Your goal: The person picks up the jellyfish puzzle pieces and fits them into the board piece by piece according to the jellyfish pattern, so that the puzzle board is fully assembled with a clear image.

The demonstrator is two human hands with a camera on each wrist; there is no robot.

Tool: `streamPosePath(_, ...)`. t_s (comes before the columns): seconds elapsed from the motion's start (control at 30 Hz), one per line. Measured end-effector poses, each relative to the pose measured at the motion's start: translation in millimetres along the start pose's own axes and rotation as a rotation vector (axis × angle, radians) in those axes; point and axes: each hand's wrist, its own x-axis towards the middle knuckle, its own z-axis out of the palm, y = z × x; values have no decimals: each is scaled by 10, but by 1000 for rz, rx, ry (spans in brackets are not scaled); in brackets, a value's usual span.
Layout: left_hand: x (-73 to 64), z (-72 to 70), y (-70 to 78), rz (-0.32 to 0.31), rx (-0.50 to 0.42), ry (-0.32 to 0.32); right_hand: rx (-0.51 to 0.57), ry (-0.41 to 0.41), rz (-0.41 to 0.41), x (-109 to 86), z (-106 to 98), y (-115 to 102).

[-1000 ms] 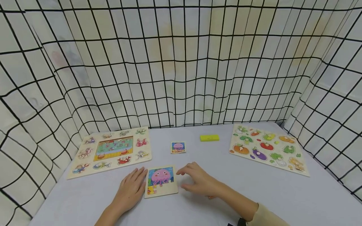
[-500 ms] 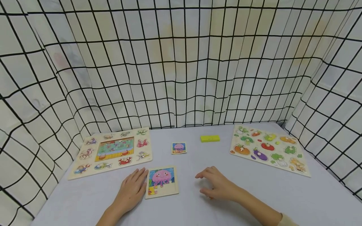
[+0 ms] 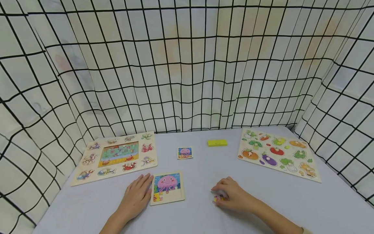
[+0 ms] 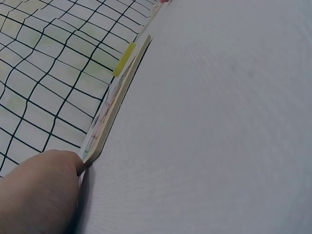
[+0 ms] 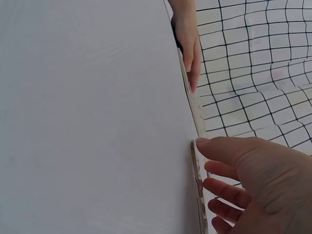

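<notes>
A small wooden jigsaw board (image 3: 168,188) with a pink jellyfish picture lies at the front of the table in the head view; its lower right part shows bare wood. My left hand (image 3: 135,197) rests flat along the board's left edge, fingertips touching it. To the right of the board, my right hand (image 3: 233,196) is over colourful jigsaw pieces (image 3: 216,199), largely hidden beneath it. From the right wrist view, the thumb tip meets the end of one thin piece (image 5: 196,163), while the other fingers bend loosely above, apart from the thumb.
A small jellyfish picture card (image 3: 184,153) and a yellow block (image 3: 217,143) lie farther back. A sea-animal puzzle board (image 3: 117,172) stands at the left, a vegetable puzzle board (image 3: 273,167) at the right. Black netting (image 3: 191,81) over white cloth surrounds the table.
My right hand has moved right, away from the jellyfish board, and come down over the loose pieces, which now show between thumb and fingers. The left hand has stayed in place.
</notes>
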Motion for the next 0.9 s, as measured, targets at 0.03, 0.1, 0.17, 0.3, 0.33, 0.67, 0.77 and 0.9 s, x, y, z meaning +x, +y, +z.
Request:
streamPosePath(0.03, 1, -1, 0, 0, -1, 1, 1, 1, -2, -10, -2, 5)
streamPosePath(0.1, 2, -2, -1, 0, -2, 1, 3, 1, 0, -32, -1, 14)
streamPosePath(0.17, 3, -3, -2, -1, -2, -1, 2, 6, -1, -50, 3, 22)
streamPosePath(0.3, 6, -5, 2, -7, -3, -3, -12, 29, -11, -76, 18, 35)
streamPosePath(0.33, 6, -6, 2, -8, -4, -3, -16, 34, -13, -81, 22, 37)
streamPosePath(0.67, 9, -7, 1, -10, -5, -9, -2, 61, -13, -117, 41, 12)
streamPosePath(0.77, 7, -7, 2, -15, -9, -16, -1, 61, -8, -119, 48, 12)
streamPosePath(0.9, 1, -1, -2, -21, -11, -21, 6, 61, -3, -118, 51, 13)
